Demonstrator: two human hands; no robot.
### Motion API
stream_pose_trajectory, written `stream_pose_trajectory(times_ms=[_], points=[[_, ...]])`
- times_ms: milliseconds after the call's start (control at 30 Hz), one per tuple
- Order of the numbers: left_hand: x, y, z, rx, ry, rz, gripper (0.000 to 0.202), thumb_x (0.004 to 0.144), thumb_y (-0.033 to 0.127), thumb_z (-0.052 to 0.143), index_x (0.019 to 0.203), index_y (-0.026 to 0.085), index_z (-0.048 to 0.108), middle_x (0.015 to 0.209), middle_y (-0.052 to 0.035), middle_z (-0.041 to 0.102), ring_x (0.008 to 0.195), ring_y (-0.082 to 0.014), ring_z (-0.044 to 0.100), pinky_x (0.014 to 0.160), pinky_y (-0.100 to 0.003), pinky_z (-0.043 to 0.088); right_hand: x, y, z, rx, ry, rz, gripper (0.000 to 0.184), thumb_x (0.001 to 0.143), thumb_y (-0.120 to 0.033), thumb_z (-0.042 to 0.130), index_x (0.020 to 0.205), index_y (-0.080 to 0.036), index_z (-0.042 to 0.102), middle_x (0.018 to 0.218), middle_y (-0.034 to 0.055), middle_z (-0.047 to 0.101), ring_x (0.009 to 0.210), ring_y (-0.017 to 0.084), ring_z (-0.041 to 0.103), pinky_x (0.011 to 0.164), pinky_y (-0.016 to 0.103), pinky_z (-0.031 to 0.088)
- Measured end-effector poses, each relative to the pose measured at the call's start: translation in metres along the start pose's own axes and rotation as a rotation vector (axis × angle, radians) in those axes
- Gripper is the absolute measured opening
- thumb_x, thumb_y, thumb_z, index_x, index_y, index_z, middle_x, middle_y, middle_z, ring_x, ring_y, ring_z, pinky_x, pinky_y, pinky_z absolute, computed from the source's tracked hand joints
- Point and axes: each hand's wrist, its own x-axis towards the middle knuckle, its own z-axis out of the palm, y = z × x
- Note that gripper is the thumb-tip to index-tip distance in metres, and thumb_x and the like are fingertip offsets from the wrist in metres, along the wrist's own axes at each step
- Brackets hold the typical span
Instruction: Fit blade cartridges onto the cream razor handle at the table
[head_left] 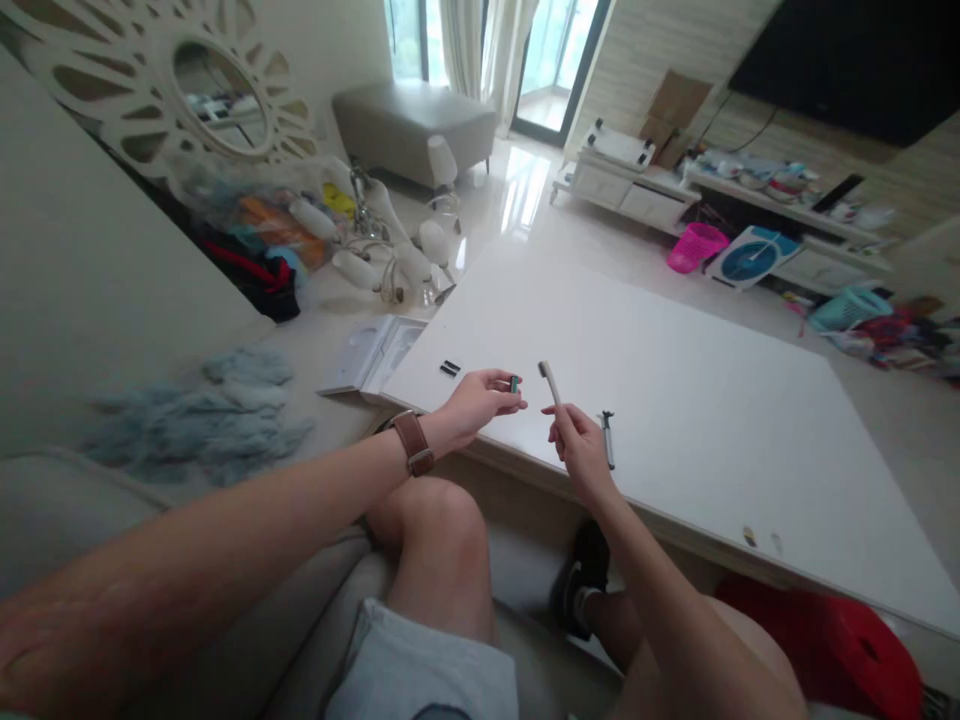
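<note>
My left hand, with a brown watch strap at the wrist, pinches a small dark green-edged piece between thumb and fingers above the near edge of the white table. My right hand is closed round the lower end of a slim white handle that points up and away. The two hands are a short gap apart. A second slim tool with a dark head lies on the table just right of my right hand. A small black piece lies on the table left of my left hand.
An open white box sits on the floor by the table's left corner. A blue-grey rug, bags and lamp parts lie to the left. A pink basket and a fan stand beyond the table. A red stool is under the table's near edge.
</note>
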Motion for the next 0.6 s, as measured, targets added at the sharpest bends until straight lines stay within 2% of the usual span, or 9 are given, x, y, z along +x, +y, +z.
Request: stream_pose_trajectory(times_ms=[233,400,567,600], points=[[0.0,0.001,0.0,0.076,0.027,0.038,0.019,0.071,0.003,0.071,0.088,0.011,0.065,0.071,-0.0018,0.067,0.067,-0.0112,0.066,0.081,-0.031,0.054,-0.003,-0.006,0.001,0.014,-0.029,0.001,0.045,0.092,-0.061,0.052,0.097,-0.02,0.069,0.06,-0.0024,0.049,0.047,0.012,0.04,0.046,0.027,0.029],[0.0,0.003,0.0,0.076,0.053,0.059,0.013,0.071,0.003,0.069,0.081,0.011,0.066,0.074,-0.0027,0.068,0.069,-0.0105,0.066,0.078,-0.028,0.052,-0.008,-0.012,0.001,-0.166,-0.104,-0.085,0.04,0.093,-0.056,0.052,0.089,-0.019,0.07,0.061,-0.0009,0.051,0.054,0.014,0.045,0.051,0.028,0.031],[-0.002,0.005,0.001,0.112,0.084,0.036,0.009,0.072,0.005,0.068,0.079,0.011,0.07,0.072,-0.0033,0.069,0.066,-0.0102,0.064,0.076,-0.028,0.052,-0.006,-0.013,-0.006,-0.335,0.077,-0.138,0.04,0.094,-0.053,0.05,0.085,-0.02,0.07,0.057,-0.0019,0.047,0.052,0.014,0.04,0.051,0.029,0.026],[-0.002,0.005,0.001,0.113,0.085,0.036,0.009,0.072,0.006,0.068,0.079,0.011,0.07,0.072,-0.0034,0.069,0.067,-0.0103,0.064,0.077,-0.028,0.052,-0.006,-0.013,-0.007,-0.341,0.07,-0.151,0.04,0.094,-0.053,0.05,0.085,-0.02,0.07,0.057,-0.0021,0.046,0.052,0.014,0.039,0.051,0.029,0.025]])
